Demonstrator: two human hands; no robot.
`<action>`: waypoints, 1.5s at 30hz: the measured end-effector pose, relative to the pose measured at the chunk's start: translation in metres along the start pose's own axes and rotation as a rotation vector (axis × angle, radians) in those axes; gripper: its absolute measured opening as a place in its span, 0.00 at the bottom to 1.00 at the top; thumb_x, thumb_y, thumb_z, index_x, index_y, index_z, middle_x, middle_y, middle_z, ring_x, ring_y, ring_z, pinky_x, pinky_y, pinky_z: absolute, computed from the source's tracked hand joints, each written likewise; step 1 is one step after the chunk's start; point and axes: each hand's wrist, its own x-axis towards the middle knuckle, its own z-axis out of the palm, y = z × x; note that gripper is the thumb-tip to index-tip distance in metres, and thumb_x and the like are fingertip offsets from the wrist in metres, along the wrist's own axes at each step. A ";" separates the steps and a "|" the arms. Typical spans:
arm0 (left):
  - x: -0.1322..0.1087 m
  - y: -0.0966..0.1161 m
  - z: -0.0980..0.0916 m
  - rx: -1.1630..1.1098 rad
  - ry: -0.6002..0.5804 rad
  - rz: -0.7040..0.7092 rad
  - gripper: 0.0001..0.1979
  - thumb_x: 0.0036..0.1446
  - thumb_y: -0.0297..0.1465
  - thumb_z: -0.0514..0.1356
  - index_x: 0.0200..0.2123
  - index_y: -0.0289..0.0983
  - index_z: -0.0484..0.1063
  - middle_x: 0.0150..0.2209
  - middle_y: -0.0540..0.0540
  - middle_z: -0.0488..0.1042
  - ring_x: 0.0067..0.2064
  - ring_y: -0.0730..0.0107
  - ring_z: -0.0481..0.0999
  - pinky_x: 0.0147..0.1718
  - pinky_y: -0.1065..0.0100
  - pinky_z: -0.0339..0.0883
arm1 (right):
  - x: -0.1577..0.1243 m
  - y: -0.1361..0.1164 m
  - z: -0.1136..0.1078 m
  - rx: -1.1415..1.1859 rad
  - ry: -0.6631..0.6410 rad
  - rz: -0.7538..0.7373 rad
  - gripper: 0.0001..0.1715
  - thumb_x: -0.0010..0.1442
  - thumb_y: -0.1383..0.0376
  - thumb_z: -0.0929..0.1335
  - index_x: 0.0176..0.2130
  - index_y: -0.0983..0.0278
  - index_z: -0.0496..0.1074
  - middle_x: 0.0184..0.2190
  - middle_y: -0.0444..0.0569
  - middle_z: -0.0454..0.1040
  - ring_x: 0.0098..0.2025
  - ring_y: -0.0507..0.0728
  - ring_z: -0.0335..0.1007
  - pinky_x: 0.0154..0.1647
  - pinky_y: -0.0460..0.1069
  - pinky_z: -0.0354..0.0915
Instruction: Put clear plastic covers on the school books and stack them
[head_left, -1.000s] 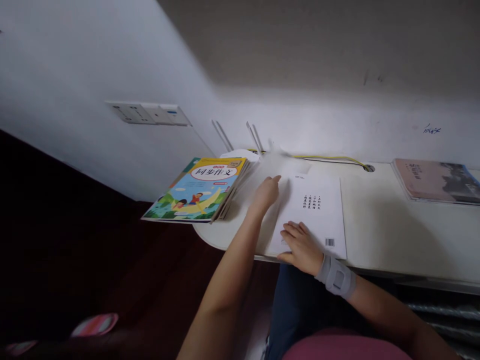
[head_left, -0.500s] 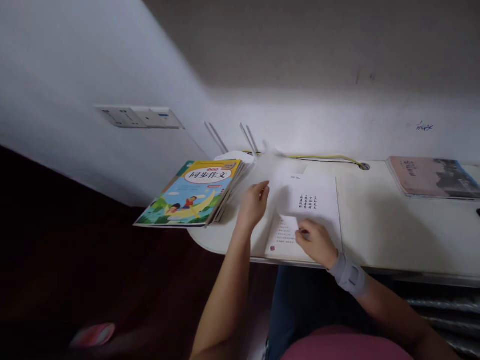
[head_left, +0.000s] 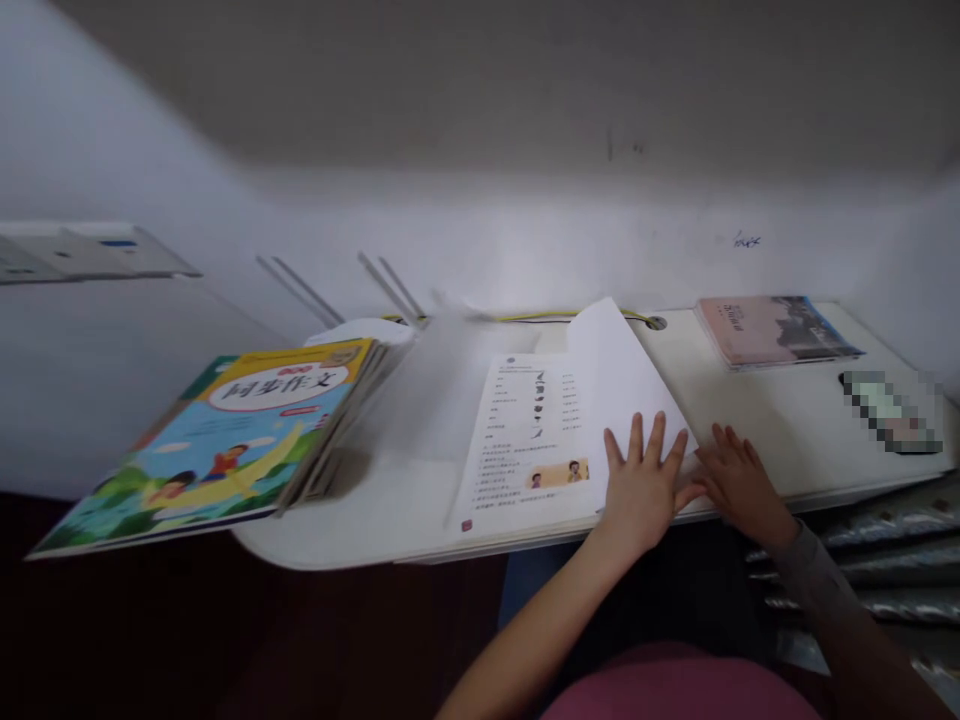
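Before me a paper booklet shows a printed page (head_left: pixel 517 440) with a column of small pictures and an orange picture strip. To its right, a blank white sheet (head_left: pixel 619 370) slants over the booklet, its far corner reaching toward the wall. My left hand (head_left: pixel 641 485) lies on the lower part of that sheet, fingers spread. Beside it my right hand (head_left: pixel 742 485), with a grey band at its wrist, is by the sheet's right corner. Its fingers are stretched out and grip nothing.
A stack of books with a colourful cover (head_left: pixel 247 430) overhangs the left end of the white desk (head_left: pixel 322 530). Behind it are a white device with antennas (head_left: pixel 390 285) and a yellow cable (head_left: pixel 525 317). Pinkish books (head_left: pixel 772 330) and a phone-like object, pixelated (head_left: pixel 889 410), lie right.
My left hand has crossed rightward onto the blank sheet, and my right hand has opened and moved right. A different printed page shows. The view has swung right.
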 end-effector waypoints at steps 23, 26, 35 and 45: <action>0.008 0.018 0.026 -0.047 -0.196 0.153 0.32 0.58 0.52 0.45 0.63 0.45 0.53 0.65 0.41 0.51 0.65 0.41 0.46 0.57 0.34 0.38 | -0.016 0.023 0.015 0.003 -0.029 -0.011 0.33 0.65 0.53 0.54 0.64 0.64 0.49 0.63 0.59 0.54 0.65 0.64 0.46 0.59 0.62 0.51; 0.006 0.019 0.023 -0.068 -0.210 0.142 0.34 0.58 0.53 0.44 0.63 0.44 0.53 0.65 0.40 0.51 0.65 0.40 0.45 0.57 0.34 0.39 | -0.016 0.022 0.017 -0.024 -0.036 -0.004 0.33 0.65 0.53 0.55 0.64 0.65 0.51 0.62 0.60 0.56 0.64 0.65 0.48 0.59 0.62 0.51; -0.007 0.025 0.023 -0.076 -0.198 0.143 0.36 0.55 0.57 0.43 0.60 0.44 0.59 0.64 0.39 0.54 0.64 0.40 0.47 0.58 0.35 0.38 | -0.013 0.017 0.018 -0.051 -0.013 0.025 0.29 0.65 0.57 0.55 0.60 0.67 0.59 0.61 0.61 0.58 0.64 0.66 0.49 0.59 0.62 0.50; -0.004 0.024 0.018 -0.100 -0.297 0.266 0.40 0.57 0.55 0.40 0.62 0.32 0.55 0.64 0.38 0.51 0.65 0.46 0.46 0.61 0.50 0.44 | -0.010 0.018 0.015 -0.023 -0.025 0.041 0.27 0.66 0.58 0.55 0.61 0.61 0.58 0.61 0.59 0.58 0.63 0.65 0.51 0.58 0.62 0.52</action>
